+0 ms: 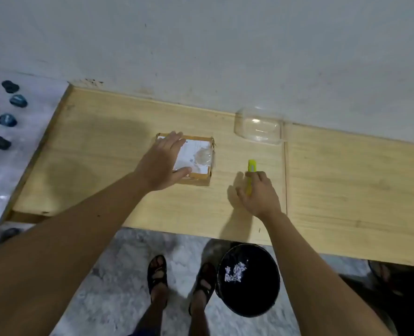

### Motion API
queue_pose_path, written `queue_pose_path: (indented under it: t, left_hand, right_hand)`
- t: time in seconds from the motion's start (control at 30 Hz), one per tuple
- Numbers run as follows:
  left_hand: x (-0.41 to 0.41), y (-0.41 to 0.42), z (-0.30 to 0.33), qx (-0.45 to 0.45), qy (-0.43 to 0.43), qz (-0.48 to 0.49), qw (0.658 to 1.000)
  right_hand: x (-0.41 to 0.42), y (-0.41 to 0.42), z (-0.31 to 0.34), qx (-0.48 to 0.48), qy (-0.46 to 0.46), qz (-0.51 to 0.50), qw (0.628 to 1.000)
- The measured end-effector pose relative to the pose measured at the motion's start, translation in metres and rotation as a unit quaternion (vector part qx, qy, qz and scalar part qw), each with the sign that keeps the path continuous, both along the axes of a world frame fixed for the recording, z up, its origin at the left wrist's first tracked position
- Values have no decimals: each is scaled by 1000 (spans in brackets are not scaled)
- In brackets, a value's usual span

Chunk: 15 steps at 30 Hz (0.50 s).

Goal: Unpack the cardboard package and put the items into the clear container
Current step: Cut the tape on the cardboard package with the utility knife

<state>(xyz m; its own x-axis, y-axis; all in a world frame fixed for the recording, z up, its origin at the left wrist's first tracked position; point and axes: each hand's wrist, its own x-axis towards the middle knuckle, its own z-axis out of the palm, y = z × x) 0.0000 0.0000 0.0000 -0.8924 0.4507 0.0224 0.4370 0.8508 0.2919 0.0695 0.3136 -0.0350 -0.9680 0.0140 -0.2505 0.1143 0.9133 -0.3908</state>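
A small flat cardboard package with a white label and clear tape lies on the wooden table. My left hand rests flat on its left half, fingers spread. To the right, a yellow utility knife lies on the table, and my right hand closes its fingers around the knife's near end. The clear container stands empty at the back by the wall, beyond the knife.
A black bin with white paper scraps stands on the floor under the table's front edge, beside my sandalled feet. Several dark blue objects lie on the marble surface to the left. A seam divides the table boards.
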Motion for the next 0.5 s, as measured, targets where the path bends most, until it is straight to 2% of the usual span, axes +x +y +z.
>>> queue_pose_path:
  t: [0.2,0.5]
  left_hand:
    - [-7,7,-7,-34,-21,-2,999]
    - [-8,7,-8,-9,-25,-5,1000]
  right_hand:
    - [0,-1,-21,0,-7,-37,999]
    - [-13,-21,-21,-189,-45,-181,964]
